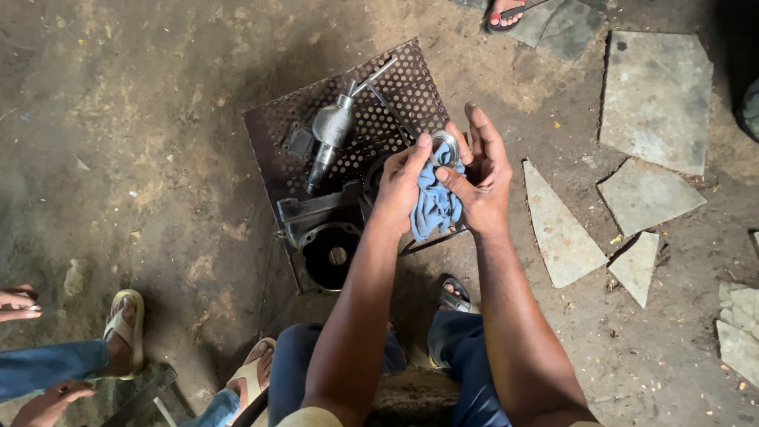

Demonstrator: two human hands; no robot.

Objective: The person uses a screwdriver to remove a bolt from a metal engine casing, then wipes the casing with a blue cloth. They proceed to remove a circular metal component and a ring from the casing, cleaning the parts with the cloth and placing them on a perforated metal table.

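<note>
Together both hands (443, 178) press soft blue cloth (435, 202) around a metal ring (446, 145)

I see bare dirt floor (142, 119) far left: free | perforated plate (273, 130) crowded by metal housing (324, 237), shaft part (332, 130) | stone slabs (656, 95) right | sandalled foot (126, 328) near left.

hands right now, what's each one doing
Left hand: closed, pinching the blue rag against the metal ring.
Right hand: holding the ring and rag, fingers partly extended.
</note>
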